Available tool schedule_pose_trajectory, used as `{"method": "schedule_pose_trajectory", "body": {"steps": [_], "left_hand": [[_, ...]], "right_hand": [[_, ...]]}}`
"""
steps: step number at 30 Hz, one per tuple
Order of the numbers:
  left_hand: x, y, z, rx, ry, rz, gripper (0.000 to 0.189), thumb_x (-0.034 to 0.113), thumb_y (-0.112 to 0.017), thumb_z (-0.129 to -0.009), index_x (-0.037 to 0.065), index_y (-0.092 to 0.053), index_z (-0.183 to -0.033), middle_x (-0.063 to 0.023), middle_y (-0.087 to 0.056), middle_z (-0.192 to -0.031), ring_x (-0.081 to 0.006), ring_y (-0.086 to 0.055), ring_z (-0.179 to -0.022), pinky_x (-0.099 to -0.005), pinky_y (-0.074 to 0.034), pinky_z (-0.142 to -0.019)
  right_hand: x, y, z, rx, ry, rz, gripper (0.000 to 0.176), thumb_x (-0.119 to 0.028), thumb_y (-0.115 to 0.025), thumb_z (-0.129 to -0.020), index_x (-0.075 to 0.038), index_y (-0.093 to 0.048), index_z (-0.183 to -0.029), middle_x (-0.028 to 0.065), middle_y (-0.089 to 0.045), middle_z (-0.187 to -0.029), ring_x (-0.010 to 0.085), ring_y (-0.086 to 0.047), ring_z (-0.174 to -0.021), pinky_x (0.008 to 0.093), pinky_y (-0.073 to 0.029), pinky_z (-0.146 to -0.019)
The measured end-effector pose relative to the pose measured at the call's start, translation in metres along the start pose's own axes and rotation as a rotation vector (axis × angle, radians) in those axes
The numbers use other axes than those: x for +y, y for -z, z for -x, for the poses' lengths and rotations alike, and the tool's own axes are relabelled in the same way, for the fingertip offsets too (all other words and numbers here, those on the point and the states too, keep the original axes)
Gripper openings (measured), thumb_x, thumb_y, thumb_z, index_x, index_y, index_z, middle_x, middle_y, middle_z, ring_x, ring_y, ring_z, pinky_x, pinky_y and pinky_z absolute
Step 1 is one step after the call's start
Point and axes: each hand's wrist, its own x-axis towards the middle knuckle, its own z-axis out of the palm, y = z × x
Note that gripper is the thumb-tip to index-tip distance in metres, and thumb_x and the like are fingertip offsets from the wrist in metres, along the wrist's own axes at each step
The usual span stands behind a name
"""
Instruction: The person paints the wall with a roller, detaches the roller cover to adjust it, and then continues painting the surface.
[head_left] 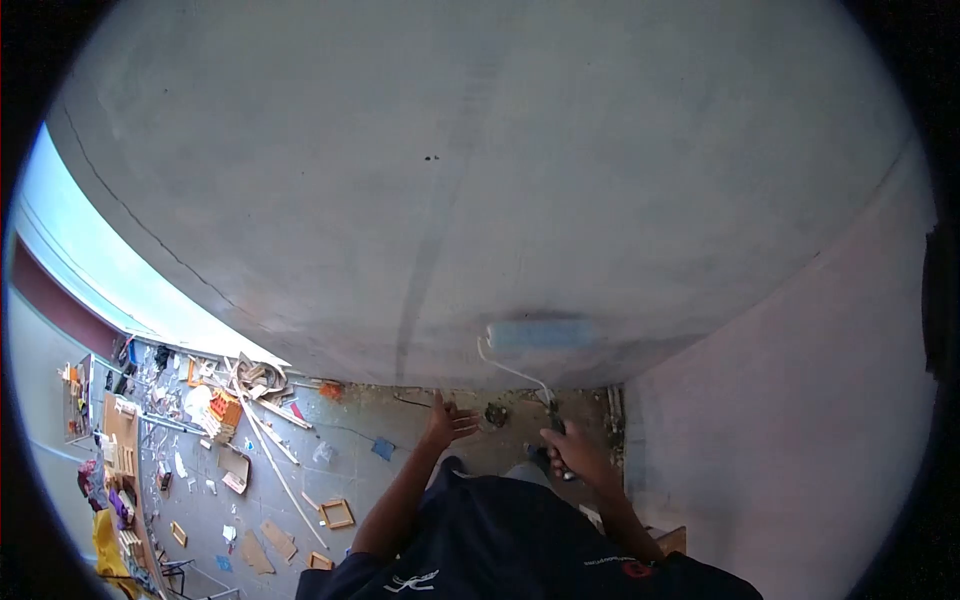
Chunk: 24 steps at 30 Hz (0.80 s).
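Observation:
A paint roller with a pale blue sleeve lies sideways against the lower part of the grey wall. Its bent white frame runs down to a dark handle, and my right hand is closed around that handle. To the left, my left hand is held out in front of my body with fingers spread and nothing in it. A dark, wet-looking patch of wall shows around the roller. A darker vertical streak marks the wall left of it.
Debris and long wooden strips litter the floor at left, with a cardboard box and a small wooden frame. A workbench stands at far left. A pale side wall closes the right. Rubble lies along the wall's foot.

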Motion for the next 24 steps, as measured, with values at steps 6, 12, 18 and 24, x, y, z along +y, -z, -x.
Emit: {"method": "schedule_pose_trajectory", "body": {"steps": [6, 12, 18, 24], "left_hand": [[-0.015, -0.007, -0.010, -0.333, 0.110, -0.022, 0.067, 0.063, -0.025, -0.081, 0.000, -0.046, -0.089, -0.0257, -0.052, -0.103, -0.0392, -0.052, -0.096, -0.0501, -0.045, -0.078], [-0.038, -0.030, -0.005, -0.314, 0.403, -0.199, 0.070, 0.058, -0.024, -0.084, -0.006, -0.043, -0.106, -0.0234, -0.050, -0.105, -0.0376, -0.050, -0.098, -0.0512, -0.040, -0.083], [-0.041, -0.068, 0.012, -0.617, -0.461, -0.864, 0.069, 0.061, -0.036, -0.079, -0.002, -0.043, -0.108, -0.0178, -0.050, -0.107, -0.0325, -0.052, -0.090, -0.0439, -0.044, -0.078], [-0.031, -0.098, 0.031, -0.558, 0.373, -0.025, 0.056, 0.044, -0.050, -0.081, 0.000, -0.040, -0.114, -0.0155, -0.049, -0.109, -0.0252, -0.052, -0.085, -0.0386, -0.044, -0.071]], "right_hand": [[0.058, -0.028, -0.110, 0.054, -0.038, 0.103, 0.019, -0.017, -0.053, -0.079, -0.004, -0.042, -0.087, 0.0040, -0.046, -0.057, 0.0126, -0.045, -0.040, 0.0291, -0.039, -0.038], [0.084, -0.054, -0.137, 0.221, 0.073, 0.306, 0.024, -0.018, -0.051, -0.078, -0.001, -0.043, -0.093, 0.0058, -0.050, -0.058, 0.0143, -0.048, -0.043, 0.0313, -0.040, -0.039], [0.032, -0.057, -0.042, 0.207, 0.140, 0.110, 0.020, -0.015, -0.050, -0.077, -0.001, -0.045, -0.091, 0.0054, -0.048, -0.057, 0.0130, -0.047, -0.041, 0.0277, -0.037, -0.037], [0.058, -0.058, -0.048, 0.312, 0.182, 0.241, 0.020, -0.017, -0.053, -0.076, 0.001, -0.048, -0.086, 0.0091, -0.051, -0.059, 0.0173, -0.050, -0.044, 0.0301, -0.040, -0.041]]}}
